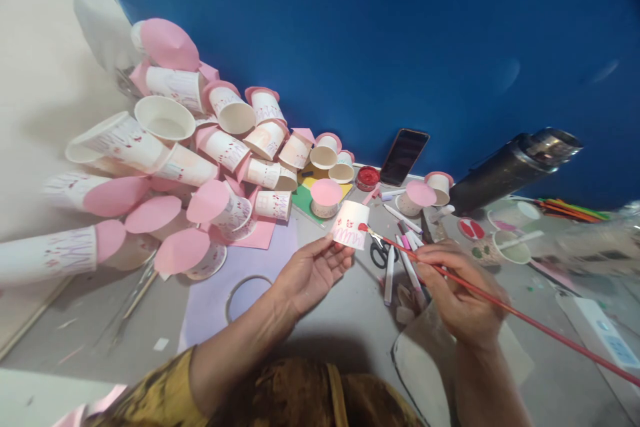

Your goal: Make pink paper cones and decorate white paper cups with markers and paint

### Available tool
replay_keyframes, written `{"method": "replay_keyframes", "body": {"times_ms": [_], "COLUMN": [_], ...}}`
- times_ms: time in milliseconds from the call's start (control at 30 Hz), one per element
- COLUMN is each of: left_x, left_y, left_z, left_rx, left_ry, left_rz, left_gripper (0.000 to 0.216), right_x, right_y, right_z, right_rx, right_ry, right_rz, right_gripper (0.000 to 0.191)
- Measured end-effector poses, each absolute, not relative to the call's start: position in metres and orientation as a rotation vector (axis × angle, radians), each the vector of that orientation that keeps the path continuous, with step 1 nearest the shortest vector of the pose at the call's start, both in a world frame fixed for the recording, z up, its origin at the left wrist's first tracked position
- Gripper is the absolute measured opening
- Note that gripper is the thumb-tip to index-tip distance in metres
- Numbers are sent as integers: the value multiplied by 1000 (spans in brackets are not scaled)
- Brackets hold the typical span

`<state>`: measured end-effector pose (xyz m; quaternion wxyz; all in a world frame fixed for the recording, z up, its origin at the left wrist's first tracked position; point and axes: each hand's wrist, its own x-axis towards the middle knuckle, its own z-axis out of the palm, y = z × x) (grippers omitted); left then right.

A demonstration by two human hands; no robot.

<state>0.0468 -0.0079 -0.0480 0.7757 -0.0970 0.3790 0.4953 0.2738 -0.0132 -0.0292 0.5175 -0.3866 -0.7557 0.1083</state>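
My left hand holds a small white paper cup by its lower rim, fingers curled under it. The cup is upside down and carries small red marks. My right hand pinches a long red paintbrush whose red-tipped end touches the cup's side. The brush handle runs off to the lower right. Both hands hover above the grey table.
A big heap of decorated paper cups with pink paper lids fills the left. A red paint pot, a phone, scissors, several markers, a black flask, and purple paper lie around.
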Motion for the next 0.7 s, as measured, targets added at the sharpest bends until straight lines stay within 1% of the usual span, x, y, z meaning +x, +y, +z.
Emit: {"method": "replay_keyframes", "body": {"times_ms": [300,567,700], "left_x": [47,48,48], "left_y": [-8,-8,-7], "left_z": [-52,-50,-49], "left_rx": [-206,-218,-244], "left_ry": [804,813,812], "left_rz": [1058,1057,1051], "left_gripper": [29,25,25], "right_x": [274,273,276], "right_y": [-13,-13,-12], "right_z": [-30,-30,-30], "right_rx": [-882,-914,-905], "right_ry": [-1770,-1822,-1735], "right_rz": [243,245,228], "right_gripper": [24,18,19]}}
